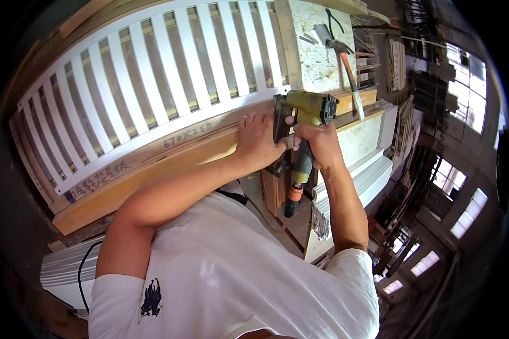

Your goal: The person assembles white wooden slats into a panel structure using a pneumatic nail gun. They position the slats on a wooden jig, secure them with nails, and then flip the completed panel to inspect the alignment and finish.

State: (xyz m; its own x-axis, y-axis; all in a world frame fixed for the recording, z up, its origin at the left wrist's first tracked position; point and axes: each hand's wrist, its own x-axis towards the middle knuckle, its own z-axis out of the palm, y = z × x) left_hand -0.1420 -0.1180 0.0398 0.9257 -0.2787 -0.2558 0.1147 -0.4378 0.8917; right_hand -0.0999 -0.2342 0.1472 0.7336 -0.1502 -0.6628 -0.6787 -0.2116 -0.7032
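Observation:
My right hand [320, 141] is wrapped around the handle of a yellow-green and black nail gun [305, 104]. Its head sits by the near right corner of a white slatted panel [152, 129]. An orange and black hose fitting [293, 195] hangs from the handle's lower end. Beside the gun's dark magazine, my left hand [257, 138] lies with fingers stretched over the wooden board along the panel's near edge. The left thumb reaches toward the magazine; whether it touches is hard to tell. The gun's nose is partly hidden.
A wooden frame [147, 169] with handwriting surrounds the panel. Right of it, a hammer [345, 65] with an orange and pale handle and pliers [335, 21] lie on a stained board [316, 70]. White strips [359, 178] are stacked at right, more [68, 268] at lower left.

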